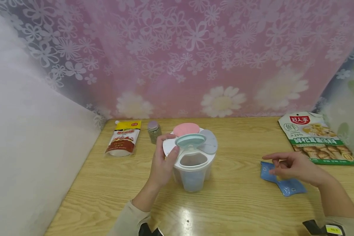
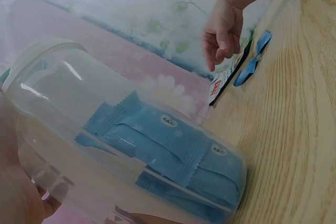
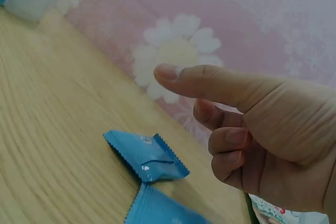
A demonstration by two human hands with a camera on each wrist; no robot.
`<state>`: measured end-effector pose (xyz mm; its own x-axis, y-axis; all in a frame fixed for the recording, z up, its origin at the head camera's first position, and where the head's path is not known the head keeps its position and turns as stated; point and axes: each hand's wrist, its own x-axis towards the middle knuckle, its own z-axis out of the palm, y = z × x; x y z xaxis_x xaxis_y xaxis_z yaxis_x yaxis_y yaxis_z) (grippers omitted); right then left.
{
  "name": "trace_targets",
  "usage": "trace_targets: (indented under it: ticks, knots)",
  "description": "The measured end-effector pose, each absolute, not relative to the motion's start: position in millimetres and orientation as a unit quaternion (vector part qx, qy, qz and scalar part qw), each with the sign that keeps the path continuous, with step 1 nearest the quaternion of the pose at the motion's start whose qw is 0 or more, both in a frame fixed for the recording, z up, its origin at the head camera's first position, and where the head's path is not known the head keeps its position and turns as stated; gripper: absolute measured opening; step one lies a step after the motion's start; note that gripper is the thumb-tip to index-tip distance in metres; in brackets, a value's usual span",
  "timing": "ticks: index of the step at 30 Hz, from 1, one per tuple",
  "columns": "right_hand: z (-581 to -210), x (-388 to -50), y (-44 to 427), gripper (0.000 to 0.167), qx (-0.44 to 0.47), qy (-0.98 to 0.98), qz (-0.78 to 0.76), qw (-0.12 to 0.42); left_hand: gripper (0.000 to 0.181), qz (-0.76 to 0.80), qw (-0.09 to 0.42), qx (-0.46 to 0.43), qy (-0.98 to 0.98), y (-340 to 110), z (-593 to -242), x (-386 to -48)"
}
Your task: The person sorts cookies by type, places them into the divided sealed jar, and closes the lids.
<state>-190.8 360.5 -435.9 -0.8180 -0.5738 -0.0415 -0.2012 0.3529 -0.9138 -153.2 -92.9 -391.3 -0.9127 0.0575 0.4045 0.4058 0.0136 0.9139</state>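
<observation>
My left hand (image 1: 161, 164) grips a clear storage container (image 1: 193, 182) by its white top, with the thumb near a raised teal flap (image 1: 191, 141). Under that flap the opening is uncovered, while the pink flap (image 1: 186, 129) and the grey flap (image 1: 208, 141) lie down. Through the clear wall in the left wrist view, several blue sachets (image 2: 157, 137) show in one compartment. My right hand (image 1: 298, 168) hovers over two blue sachets (image 1: 291, 187) on the table, holding nothing. Its index finger is extended and the other fingers are bent. The right wrist view shows those sachets (image 3: 144, 156) below the hand.
A white-and-green food pouch (image 1: 318, 137) lies at the back right. On the left are a yellow, white and brown spouted pouch (image 1: 123, 139) and a small purple-lidded jar (image 1: 154, 132). A pink flowered cloth (image 1: 177, 65) hangs behind the wooden table (image 1: 233, 209).
</observation>
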Motion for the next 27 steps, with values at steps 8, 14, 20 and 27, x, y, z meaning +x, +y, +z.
trace_targets:
  ticks: [8,14,20,27]
  knots:
    - [-453,-196,364,0.053,-0.228,0.812,-0.493,0.215,0.035,-0.679,0.128,-0.168,-0.703,-95,-390,-153]
    - [-458,-197,366,0.058,-0.203,0.855,-0.437,0.190,0.035,-0.679,0.135,-0.183,-0.698,-95,-391,-153]
    - [-459,-199,366,0.060,-0.168,0.886,-0.396,0.172,0.034,-0.674,0.137,-0.183,-0.702,-95,-393,-154]
    - [-459,-200,362,0.050,-0.126,0.911,-0.370,0.129,0.034,-0.674,0.137,-0.185,-0.701,-95,-396,-155]
